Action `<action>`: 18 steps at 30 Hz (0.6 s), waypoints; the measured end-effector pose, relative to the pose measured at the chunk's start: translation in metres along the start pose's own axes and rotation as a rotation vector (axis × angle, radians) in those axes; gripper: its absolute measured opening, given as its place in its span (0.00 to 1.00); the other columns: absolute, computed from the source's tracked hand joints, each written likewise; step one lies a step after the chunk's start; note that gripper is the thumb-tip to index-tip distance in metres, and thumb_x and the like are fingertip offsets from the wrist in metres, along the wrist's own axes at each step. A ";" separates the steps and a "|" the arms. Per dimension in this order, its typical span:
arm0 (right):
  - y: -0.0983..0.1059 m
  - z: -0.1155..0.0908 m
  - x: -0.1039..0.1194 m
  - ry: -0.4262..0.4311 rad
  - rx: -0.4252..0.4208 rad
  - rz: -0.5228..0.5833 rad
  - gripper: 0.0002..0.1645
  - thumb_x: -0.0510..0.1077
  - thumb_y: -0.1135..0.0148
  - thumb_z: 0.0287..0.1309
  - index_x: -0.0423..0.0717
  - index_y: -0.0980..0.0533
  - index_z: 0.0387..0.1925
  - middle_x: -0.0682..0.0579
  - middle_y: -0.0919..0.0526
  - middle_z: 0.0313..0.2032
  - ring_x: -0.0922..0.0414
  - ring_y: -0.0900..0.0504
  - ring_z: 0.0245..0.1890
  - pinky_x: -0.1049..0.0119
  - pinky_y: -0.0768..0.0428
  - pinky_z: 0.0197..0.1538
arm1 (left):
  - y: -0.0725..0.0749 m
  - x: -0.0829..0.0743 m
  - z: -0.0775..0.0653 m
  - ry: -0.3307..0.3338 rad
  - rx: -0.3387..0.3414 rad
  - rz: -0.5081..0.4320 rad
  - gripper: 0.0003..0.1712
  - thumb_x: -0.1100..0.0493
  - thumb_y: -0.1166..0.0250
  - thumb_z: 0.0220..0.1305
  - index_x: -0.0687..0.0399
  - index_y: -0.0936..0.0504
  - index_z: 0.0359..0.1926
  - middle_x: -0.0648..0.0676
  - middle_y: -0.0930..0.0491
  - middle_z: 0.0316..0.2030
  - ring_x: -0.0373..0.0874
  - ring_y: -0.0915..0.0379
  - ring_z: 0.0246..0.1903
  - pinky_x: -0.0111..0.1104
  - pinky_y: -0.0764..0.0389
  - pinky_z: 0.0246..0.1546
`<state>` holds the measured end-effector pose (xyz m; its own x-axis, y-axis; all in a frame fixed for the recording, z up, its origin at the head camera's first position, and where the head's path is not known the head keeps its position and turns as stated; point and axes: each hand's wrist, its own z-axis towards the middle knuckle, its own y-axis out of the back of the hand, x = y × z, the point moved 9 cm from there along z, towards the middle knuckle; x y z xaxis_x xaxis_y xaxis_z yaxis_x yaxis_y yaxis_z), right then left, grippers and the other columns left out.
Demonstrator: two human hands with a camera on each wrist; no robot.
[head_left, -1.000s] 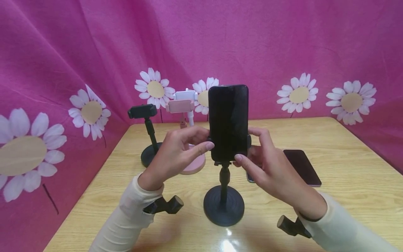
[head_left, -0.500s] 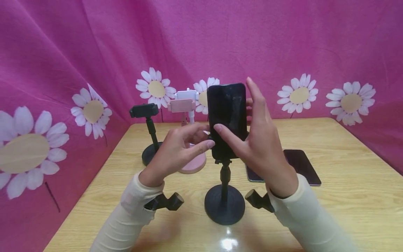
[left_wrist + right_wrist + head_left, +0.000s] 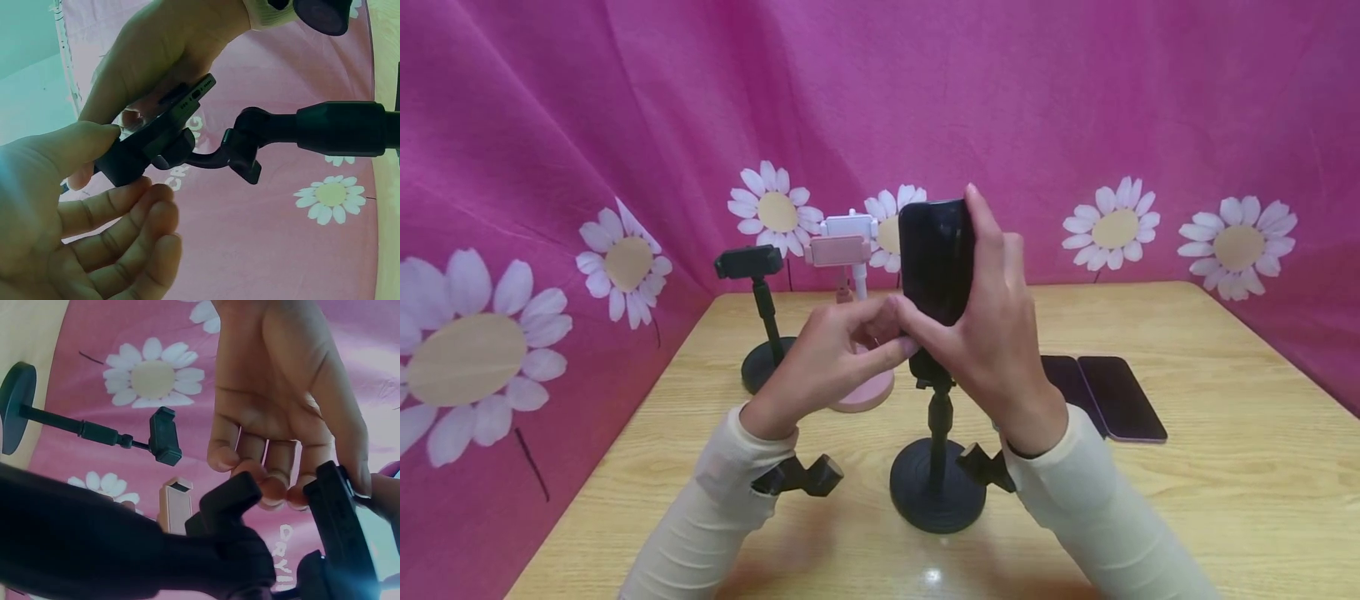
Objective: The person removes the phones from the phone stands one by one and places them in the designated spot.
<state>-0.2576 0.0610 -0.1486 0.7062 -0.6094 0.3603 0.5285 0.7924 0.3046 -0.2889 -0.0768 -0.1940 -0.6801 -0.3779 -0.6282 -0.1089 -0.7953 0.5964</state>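
Note:
A black smartphone (image 3: 934, 250) stands upright in the clamp of a black phone stand (image 3: 937, 500), its dark screen facing me. My left hand (image 3: 823, 358) pinches the clamp's left end between thumb and forefinger; in the left wrist view the clamp end (image 3: 122, 164) sits between them, the other fingers loosely curled. My right hand (image 3: 1000, 342) grips the phone from the right, thumb across the lower screen to the left edge and forefinger up along the right edge. Its other fingertips are mostly hidden behind the phone. My two hands meet at the phone's left edge.
Behind my left hand stand a black phone stand (image 3: 763, 317), a pink one (image 3: 838, 250) and a white one (image 3: 850, 223). Two dark phones lie side by side on the table at right, one (image 3: 1122, 398) fully visible. A pink flowered cloth (image 3: 1000, 100) hangs around the table.
My right hand has moved from the phone's lower right corner up and left, and now wraps the phone, its thumb across the screen. My left hand has stayed at the clamp.

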 end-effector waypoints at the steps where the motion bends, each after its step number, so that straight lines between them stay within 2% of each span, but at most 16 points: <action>1: 0.000 0.000 0.000 0.003 -0.006 0.005 0.60 0.50 0.24 0.44 0.50 0.49 0.73 0.38 0.31 0.49 0.50 0.27 0.41 0.55 0.19 0.37 | 0.000 0.000 0.000 -0.001 -0.004 0.005 0.17 0.57 0.31 0.59 0.52 0.18 0.50 0.46 0.20 0.28 0.41 0.24 0.31 0.40 0.19 0.36; 7: -0.001 -0.001 0.004 0.060 -0.042 0.016 0.57 0.50 0.26 0.45 0.46 0.47 0.73 0.37 0.30 0.48 0.50 0.28 0.41 0.58 0.19 0.35 | 0.001 0.002 -0.001 0.002 -0.002 0.009 0.14 0.58 0.31 0.59 0.54 0.18 0.47 0.47 0.20 0.30 0.42 0.25 0.33 0.38 0.20 0.36; 11: 0.000 -0.002 0.007 0.093 -0.067 0.028 0.57 0.50 0.27 0.45 0.44 0.46 0.72 0.37 0.30 0.47 0.50 0.28 0.41 0.59 0.20 0.34 | -0.001 0.002 0.000 -0.018 0.016 -0.024 0.13 0.60 0.32 0.58 0.54 0.19 0.45 0.47 0.21 0.29 0.42 0.25 0.32 0.38 0.21 0.34; 18: 0.005 -0.003 0.006 0.080 -0.125 0.045 0.56 0.48 0.26 0.42 0.42 0.44 0.71 0.36 0.28 0.46 0.49 0.28 0.41 0.54 0.20 0.33 | -0.001 0.007 0.002 -0.015 0.053 -0.102 0.05 0.60 0.34 0.59 0.53 0.22 0.36 0.50 0.26 0.27 0.45 0.29 0.31 0.39 0.23 0.32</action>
<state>-0.2490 0.0612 -0.1471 0.7633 -0.5730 0.2984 0.5463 0.8190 0.1754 -0.2948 -0.0775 -0.1977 -0.6741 -0.2888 -0.6799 -0.2163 -0.8029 0.5555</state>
